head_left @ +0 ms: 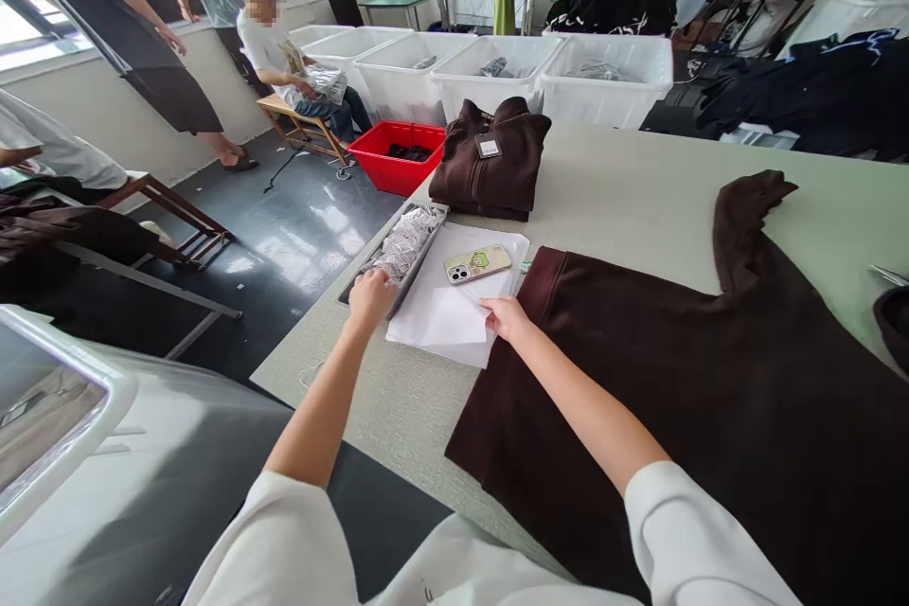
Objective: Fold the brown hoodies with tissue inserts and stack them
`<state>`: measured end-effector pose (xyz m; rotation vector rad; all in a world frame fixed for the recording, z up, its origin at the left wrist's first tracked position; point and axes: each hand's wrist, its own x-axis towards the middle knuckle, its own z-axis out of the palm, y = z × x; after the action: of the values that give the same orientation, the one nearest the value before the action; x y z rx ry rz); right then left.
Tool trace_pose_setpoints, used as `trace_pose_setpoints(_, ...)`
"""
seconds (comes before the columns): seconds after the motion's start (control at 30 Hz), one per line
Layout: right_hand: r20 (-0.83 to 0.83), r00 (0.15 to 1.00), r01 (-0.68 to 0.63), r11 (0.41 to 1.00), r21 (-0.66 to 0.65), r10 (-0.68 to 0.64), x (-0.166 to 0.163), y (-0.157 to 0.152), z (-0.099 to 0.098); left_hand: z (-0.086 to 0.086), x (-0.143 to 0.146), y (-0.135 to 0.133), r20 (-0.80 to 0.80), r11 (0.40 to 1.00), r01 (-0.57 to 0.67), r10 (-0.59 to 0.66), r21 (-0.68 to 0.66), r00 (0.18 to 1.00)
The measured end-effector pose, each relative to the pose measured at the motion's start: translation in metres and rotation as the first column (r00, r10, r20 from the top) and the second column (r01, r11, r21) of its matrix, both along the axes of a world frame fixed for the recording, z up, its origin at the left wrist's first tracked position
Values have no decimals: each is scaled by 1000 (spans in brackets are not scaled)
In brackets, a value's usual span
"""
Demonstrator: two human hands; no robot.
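My left hand [371, 299] is closed at the near end of a long grey tray [418, 276] filled with small silvery-white packets [404, 244]. What its fingers hold, if anything, is hidden. With fingertips pinched, my right hand [506, 316] grips the edge of a white paper sheet [447, 317], one of several lying on the table. A phone in a patterned case [479, 263] rests on the papers. Beside my right hand, a dark brown garment [653, 369] is spread out, one sleeve pointing away from me. Behind the papers sits a stack of folded brown zip garments [490, 170] with a hang tag on top.
The pale green table [625, 180] has its left edge near the tray. A red bin [398, 156] stands on the floor beyond, before several white tubs [603, 80]. A seated person [284, 57] handles silvery packets. A large white tub [142, 454] is at my left.
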<state>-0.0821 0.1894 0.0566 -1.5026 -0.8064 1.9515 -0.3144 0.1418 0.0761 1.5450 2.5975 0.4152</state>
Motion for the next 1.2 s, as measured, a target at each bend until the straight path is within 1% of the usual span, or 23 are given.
trace_pose_setpoints(0.07, -54, 998, 24, 1000, -10, -25, 3, -1, 10, -6, -21, -3, 15, 999, -12, 13, -34, 1000)
trace_pose_setpoints(0.13, -96, 995, 39, 999, -18, -40, 5, -2, 20, -12, -27, -7, 34, 1000, -8, 9, -27, 999)
trace_pose_setpoints(0.27, -162, 985, 58, 998, -16, -60, 9, 1, 41, -16, -19, -13, 42, 998, -26, 23, 61, 999)
trace_pose_setpoints(0.4, -226, 972, 65, 998, 19, -59, 15, 5, 68, -8, -10, -17, 74, 976, -90, 77, 198, 994)
trace_pose_setpoints(0.5, -274, 961, 48, 997, 63, -29, 20, 4, 90, 3, -6, -23, 163, 923, -132, 77, 361, 984)
trace_pose_setpoints(0.57, -300, 953, 4, 993, 120, 33, 24, 1, 101, 10, -1, -26, 239, 864, -140, 24, 483, 971)
trace_pose_setpoints(0.6, -296, 952, -30, 988, 154, 76, 26, -1, 105, 13, 1, -28, 261, 841, -139, -3, 523, 965)
trace_pose_setpoints(0.63, -276, 954, -68, 981, 184, 118, 27, -2, 109, 15, 4, -29, 276, 831, -136, -22, 540, 961)
trace_pose_setpoints(0.7, -201, 963, -135, 968, 211, 178, 29, -5, 116, 17, 8, -30, 346, 842, -163, -30, 515, 938)
trace_pose_setpoints(0.77, -152, 970, -151, 962, 229, 188, 33, -7, 125, 16, 10, -30, 445, 872, -205, -16, 445, 895)
trace_pose_setpoints(0.83, -178, 966, -130, 950, 284, 186, 40, -10, 139, 14, 10, -31, 511, 897, -220, -8, 384, 859)
trace_pose_setpoints(0.87, -206, 960, -118, 938, 325, 192, 46, -13, 149, 12, 10, -32, 518, 907, -211, -9, 364, 855)
trace_pose_setpoints(0.93, -241, 945, -109, 908, 405, 221, 64, -21, 171, 11, 11, -33, 503, 932, -160, -28, 327, 864)
trace_pose_setpoints(1.0, -217, 947, -110, 878, 465, 234, 90, -32, 191, 10, 15, -31, 463, 959, -65, -73, 275, 883)
trace_pose_setpoints(1.03, -191, 957, -100, 867, 489, 219, 106, -37, 199, 9, 19, -29, 437, 969, -5, -108, 248, 893)
trace_pose_setpoints(1.1, -132, 985, -29, 850, 526, 115, 142, -44, 208, 9, 31, -18, 391, 972, 127, -196, 196, 899)
trace_pose_setpoints(1.13, -105, 994, 29, 841, 540, 33, 161, -46, 208, 9, 38, -11, 375, 966, 189, -242, 174, 895)
trace_pose_setpoints(1.2, -57, 987, 157, 816, 556, -151, 201, -48, 199, 9, 54, 7, 351, 948, 294, -319, 123, 880)
